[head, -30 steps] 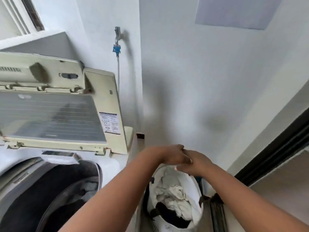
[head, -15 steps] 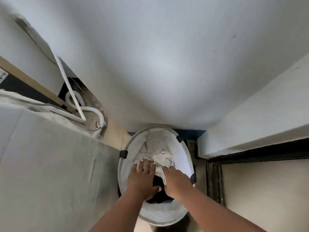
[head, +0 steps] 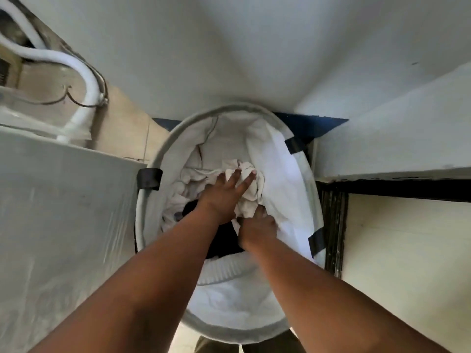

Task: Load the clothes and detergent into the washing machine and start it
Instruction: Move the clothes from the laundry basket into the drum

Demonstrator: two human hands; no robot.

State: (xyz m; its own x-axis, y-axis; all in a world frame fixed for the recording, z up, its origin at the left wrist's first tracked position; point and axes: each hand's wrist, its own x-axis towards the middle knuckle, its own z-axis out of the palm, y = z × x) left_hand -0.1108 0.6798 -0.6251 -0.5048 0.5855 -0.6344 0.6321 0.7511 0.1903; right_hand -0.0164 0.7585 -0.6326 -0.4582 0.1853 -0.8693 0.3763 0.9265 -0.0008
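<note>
The tan tiled floor [head: 122, 123] shows in a strip between the wall and the pale side of the washing machine [head: 63, 212]. A round white laundry basket [head: 150, 174] stands on the floor in the corner, just beside the machine and close to the wall. It holds white clothes [head: 193, 174] and a dark garment [head: 224, 240]. A blue mat [head: 311, 124] lies on the floor under the basket's far edge. A white hose [head: 84, 80] curves over the floor behind the machine, beside thin wires [head: 76, 101].
</note>
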